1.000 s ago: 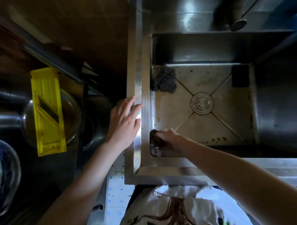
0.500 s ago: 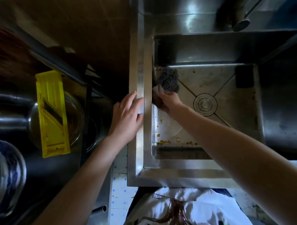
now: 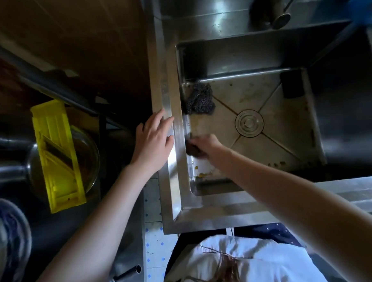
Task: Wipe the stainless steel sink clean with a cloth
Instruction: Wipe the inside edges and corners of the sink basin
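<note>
Scrubbing the floor of the square stainless steel sink (image 3: 176, 184) along its left wall looks like the step in hand. Take the round ribbed drain (image 3: 249, 123) as the middle of the dial, with twelve toward the metal tap spout (image 3: 281, 20). The right hand (image 3: 204, 143) works at about eight o'clock, its fingers curled over a dark bunched cloth (image 3: 192, 150) and pressing it into the seam where floor meets wall. The left hand (image 3: 154, 142) lies flat on the sink's left rim at nine o'clock, fingers straight and spread, gripping nothing. It reads as a brace.

To do the stroke well, I would bear down through the knuckles and draw the cloth along the seam toward seven o'clock. Orange-brown food scraps (image 3: 200, 175) lie there in the near left corner. Gathering them into a fold should beat pushing them about, since loose bits could smear or slide toward the drain.

A line of brown specks (image 3: 277, 164) along the near edge, at about five o'clock, will likely want the same pass.

The dark grey wire scourer (image 3: 199, 98) at ten o'clock and the small black block (image 3: 291, 84) at two o'clock both rest on the floor. Each probably needs lifting so the steel beneath gets wiped.
</note>
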Demonstrator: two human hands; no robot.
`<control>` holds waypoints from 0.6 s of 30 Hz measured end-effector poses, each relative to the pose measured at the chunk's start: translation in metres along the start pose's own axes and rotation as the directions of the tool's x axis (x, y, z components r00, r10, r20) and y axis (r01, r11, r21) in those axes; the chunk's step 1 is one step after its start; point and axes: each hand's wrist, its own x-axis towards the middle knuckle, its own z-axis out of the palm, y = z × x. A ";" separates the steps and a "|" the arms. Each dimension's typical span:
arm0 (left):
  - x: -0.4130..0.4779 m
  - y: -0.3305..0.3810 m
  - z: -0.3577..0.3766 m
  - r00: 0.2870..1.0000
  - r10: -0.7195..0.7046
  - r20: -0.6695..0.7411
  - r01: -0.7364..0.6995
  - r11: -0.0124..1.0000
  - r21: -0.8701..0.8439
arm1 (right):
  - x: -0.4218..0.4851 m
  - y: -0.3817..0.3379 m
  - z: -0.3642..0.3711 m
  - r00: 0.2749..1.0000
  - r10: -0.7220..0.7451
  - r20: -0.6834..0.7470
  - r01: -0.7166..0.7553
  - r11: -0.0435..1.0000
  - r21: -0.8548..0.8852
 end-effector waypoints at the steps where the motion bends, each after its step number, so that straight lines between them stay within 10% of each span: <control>1: -0.001 -0.001 0.000 1.000 0.003 -0.001 -0.003 1.000 0.000 | 0.000 -0.014 0.001 0.999 -0.053 -0.005 0.054 0.997 0.051; 6: 0.000 -0.002 0.000 1.000 0.000 -0.021 0.000 1.000 -0.001 | -0.008 -0.033 0.002 0.982 -0.189 -0.024 0.190 0.980 0.065; 18: 0.016 0.004 -0.003 0.997 -0.052 -0.058 0.051 0.999 -0.015 | -0.026 0.039 -0.006 0.978 0.206 0.033 -0.206 0.978 -0.023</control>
